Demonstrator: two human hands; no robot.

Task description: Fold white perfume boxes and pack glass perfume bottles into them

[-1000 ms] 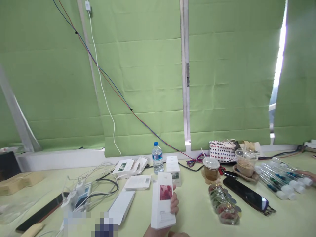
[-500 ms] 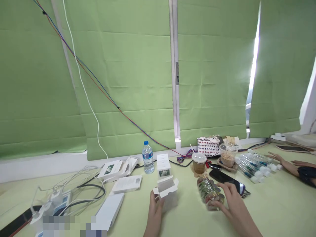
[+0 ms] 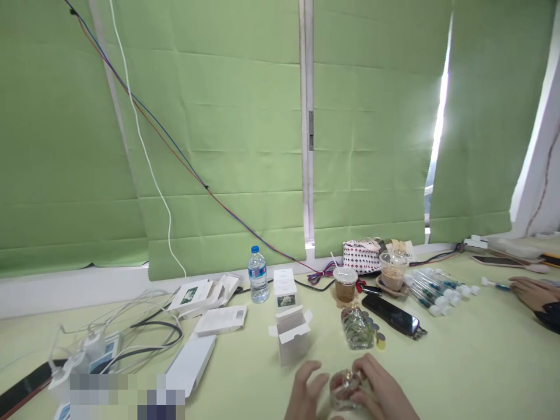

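Low at the front of the table, my right hand [image 3: 380, 386] grips a small clear glass jar [image 3: 342, 389] with reddish-brown contents. Just left of the jar is my left hand [image 3: 306, 389], its fingers curved and spread, not closed on anything. Behind my left hand stands a white carton [image 3: 294, 344] with its top flaps raised. Beyond the jar, more small glass jars [image 3: 357, 331] with green and brown contents stand close together. Several little gold caps [image 3: 380, 340] are beside them on the right.
White boxes [image 3: 285, 281] and a water bottle [image 3: 258, 274] stand behind the carton. Flat white cartons [image 3: 192, 359] and tangled cables are at left. Iced drinks [image 3: 345, 283], a phone [image 3: 391, 315] and capped tubes [image 3: 433, 291] are at right. Another person's hand [image 3: 531, 291] holds a tube.
My left hand has let go of the white carton and moved right. My right hand has brought one glass jar from the front of the group toward me.
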